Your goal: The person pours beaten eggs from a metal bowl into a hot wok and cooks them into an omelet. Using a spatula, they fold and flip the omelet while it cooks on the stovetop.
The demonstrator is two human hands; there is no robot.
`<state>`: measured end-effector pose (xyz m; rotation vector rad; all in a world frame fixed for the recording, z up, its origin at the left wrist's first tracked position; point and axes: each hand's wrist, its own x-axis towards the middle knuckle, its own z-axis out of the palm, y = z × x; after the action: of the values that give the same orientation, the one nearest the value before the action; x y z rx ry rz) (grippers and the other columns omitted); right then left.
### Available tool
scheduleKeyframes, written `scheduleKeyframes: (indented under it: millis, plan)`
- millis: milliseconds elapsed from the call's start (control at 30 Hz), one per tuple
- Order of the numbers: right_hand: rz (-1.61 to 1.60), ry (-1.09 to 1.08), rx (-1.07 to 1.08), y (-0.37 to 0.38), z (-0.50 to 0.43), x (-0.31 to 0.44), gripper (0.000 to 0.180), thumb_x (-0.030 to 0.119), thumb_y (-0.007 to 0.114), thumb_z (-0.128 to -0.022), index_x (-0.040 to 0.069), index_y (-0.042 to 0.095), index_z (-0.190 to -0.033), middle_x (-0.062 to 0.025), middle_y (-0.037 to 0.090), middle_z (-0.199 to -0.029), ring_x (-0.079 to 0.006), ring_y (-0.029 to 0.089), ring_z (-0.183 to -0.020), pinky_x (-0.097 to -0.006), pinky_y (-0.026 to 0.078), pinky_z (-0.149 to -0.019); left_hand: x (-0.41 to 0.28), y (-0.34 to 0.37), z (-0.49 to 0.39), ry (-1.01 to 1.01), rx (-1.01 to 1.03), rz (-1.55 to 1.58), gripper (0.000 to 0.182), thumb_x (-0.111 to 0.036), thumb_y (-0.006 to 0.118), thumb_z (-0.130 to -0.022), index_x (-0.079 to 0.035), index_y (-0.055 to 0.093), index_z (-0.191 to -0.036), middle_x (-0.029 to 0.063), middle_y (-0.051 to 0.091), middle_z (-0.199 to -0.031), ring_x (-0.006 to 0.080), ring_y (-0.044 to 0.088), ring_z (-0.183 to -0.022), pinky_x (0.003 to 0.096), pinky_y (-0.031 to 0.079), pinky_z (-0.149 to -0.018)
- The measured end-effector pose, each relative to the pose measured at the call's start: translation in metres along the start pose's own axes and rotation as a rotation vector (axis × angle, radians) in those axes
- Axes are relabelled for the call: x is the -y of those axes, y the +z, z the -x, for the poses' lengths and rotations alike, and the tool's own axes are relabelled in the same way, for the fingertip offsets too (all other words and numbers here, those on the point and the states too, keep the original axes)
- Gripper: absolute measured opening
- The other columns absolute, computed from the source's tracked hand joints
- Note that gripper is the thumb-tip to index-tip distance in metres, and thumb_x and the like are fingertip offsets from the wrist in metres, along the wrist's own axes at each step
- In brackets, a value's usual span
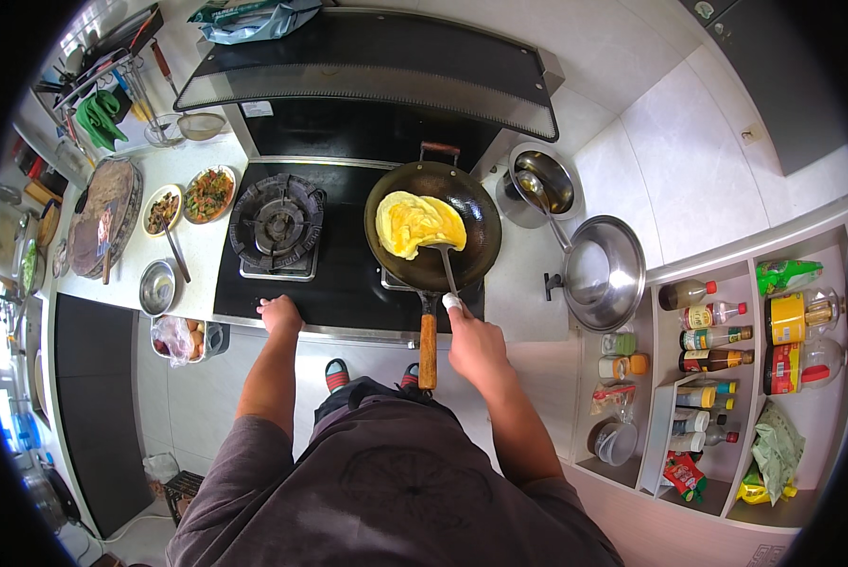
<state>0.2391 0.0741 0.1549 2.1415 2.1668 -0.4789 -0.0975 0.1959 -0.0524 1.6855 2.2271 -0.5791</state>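
Observation:
My right hand [477, 349] grips the white-wrapped handle end of a metal spatula [448, 269]. The spatula's blade is at the lower edge of a yellow egg sheet [420, 221], which lies folded and partly glossy in a dark wok [482, 244]. This wok sits on the right side of the black gas stove [346, 298], its wooden handle [428, 347] pointing towards me, left of my right hand. My left hand [280, 314] rests on the stove's front edge, below the bare left burner [278, 221]; its fingers are partly hidden.
Left of the stove are two dishes of cut food [210, 195] [162, 210], a metal bowl [158, 287] and a round chopping board [105, 212] with a cleaver. At right stand a steel pot [544, 177] with a ladle, a metal lid [605, 273] and bottle shelves [715, 333]. A range hood [374, 64] overhangs the back.

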Motion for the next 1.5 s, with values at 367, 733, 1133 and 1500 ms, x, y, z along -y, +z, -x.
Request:
scheduleKeyframes:
  millis: [367,733,1133,1500]
  plan:
    - [0.010,-0.015,-0.047,0.005,-0.017,-0.005,0.062,-0.003,0.057,-0.075,-0.001,0.045,-0.136,-0.0168,0.057,-0.136,-0.0374,0.069,-0.082,-0.0475,0.056,-0.069,-0.001,0.003,-0.001,-0.005,-0.011,-0.021,0.070,-0.035,0.092,-0.062,-0.006,0.065,-0.120,0.0198,0.060,-0.132,0.0319,0.048,-0.135,0.0414,0.043,-0.107]
    - [0.018,-0.018,-0.081,0.007,-0.035,-0.013,0.060,-0.003,0.054,-0.077,0.000,0.046,-0.136,-0.0162,0.057,-0.136,-0.0373,0.069,-0.082,-0.0472,0.056,-0.070,-0.001,0.003,-0.002,-0.015,-0.017,0.006,0.071,-0.034,0.092,-0.062,-0.005,0.065,-0.120,0.0201,0.060,-0.132,0.0323,0.048,-0.135,0.0421,0.042,-0.108]
    - [0.027,-0.018,-0.081,0.003,-0.047,-0.012,0.058,-0.003,0.053,-0.078,0.001,0.047,-0.136,-0.0153,0.059,-0.134,-0.0363,0.069,-0.084,-0.0461,0.056,-0.072,0.000,0.001,-0.003,-0.009,0.005,-0.003,0.070,-0.035,0.093,-0.061,-0.006,0.066,-0.119,0.0196,0.061,-0.131,0.0316,0.050,-0.134,0.0413,0.043,-0.107]
    - [0.003,-0.075,-0.140,0.013,-0.054,-0.015,0.047,0.001,0.054,-0.080,-0.002,0.052,-0.127,-0.0210,0.059,-0.132,-0.0388,0.070,-0.077,-0.0480,0.057,-0.068,-0.001,-0.005,0.002,-0.006,0.009,-0.004,0.069,-0.034,0.092,-0.062,-0.005,0.066,-0.119,0.0190,0.062,-0.131,0.0319,0.049,-0.134,0.0413,0.043,-0.107]
